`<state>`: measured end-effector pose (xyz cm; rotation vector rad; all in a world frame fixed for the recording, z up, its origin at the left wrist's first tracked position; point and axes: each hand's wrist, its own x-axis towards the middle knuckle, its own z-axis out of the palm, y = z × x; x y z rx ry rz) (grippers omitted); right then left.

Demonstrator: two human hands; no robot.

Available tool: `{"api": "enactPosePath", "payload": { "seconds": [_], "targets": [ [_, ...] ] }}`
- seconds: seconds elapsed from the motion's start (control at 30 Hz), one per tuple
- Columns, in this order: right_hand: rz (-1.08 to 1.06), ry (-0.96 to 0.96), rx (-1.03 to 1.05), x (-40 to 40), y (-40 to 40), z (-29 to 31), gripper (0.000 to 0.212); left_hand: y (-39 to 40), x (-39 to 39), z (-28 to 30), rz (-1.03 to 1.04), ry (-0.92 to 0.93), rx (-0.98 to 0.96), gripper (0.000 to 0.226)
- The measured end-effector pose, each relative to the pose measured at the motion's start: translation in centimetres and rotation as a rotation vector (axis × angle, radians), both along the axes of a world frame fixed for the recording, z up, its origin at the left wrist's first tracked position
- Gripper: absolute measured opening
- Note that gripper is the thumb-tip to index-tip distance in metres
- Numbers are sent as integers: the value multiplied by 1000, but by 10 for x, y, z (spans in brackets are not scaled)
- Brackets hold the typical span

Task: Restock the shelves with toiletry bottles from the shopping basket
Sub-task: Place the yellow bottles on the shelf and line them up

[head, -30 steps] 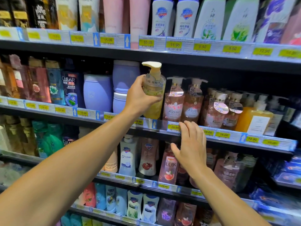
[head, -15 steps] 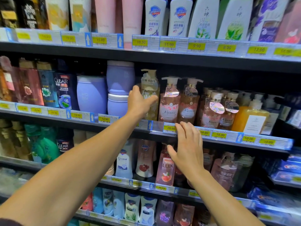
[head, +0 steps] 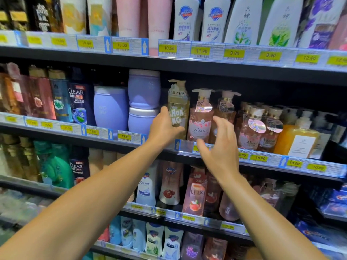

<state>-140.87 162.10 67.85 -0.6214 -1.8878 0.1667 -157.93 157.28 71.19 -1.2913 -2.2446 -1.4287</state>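
Standing on middle shelf (head: 131, 145), yellow pump bottle (head: 178, 107) sits just right of purple jars (head: 143, 106). Left hand (head: 165, 128) wraps bottle's lower part, likely to steady it in its gap. Just right of bottle, pink bottle (head: 201, 119). Right hand (head: 219, 149), fingers spread, holds nothing, near pink bottle, maybe guarding it from tipping.

Both arms bare, stretched forward and up from the near edge. Left hand (head: 164, 126) farther out, fingers and thumb curled round the lower body of a yellow pump bottle (head: 178, 107), wrist straight. Right hand (head: 219, 147) just to its right and nearer, fingers spread and slightly bent, palm facing left, holding nothing.
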Motion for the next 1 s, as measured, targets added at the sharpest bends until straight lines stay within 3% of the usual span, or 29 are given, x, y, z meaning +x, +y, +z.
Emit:
{"api": "enactPosePath", "payload": {
  "seconds": [0.3, 1.0],
  "targets": [
    [-190, -133, -42, -33, 12, 30, 81, 5, -6, 0, 14, -1, -56, 52],
    [-112, -73, -123, -41, 15, 25, 76, -12, -10, -3, 9, 118, -47, 58]
  ]
}}
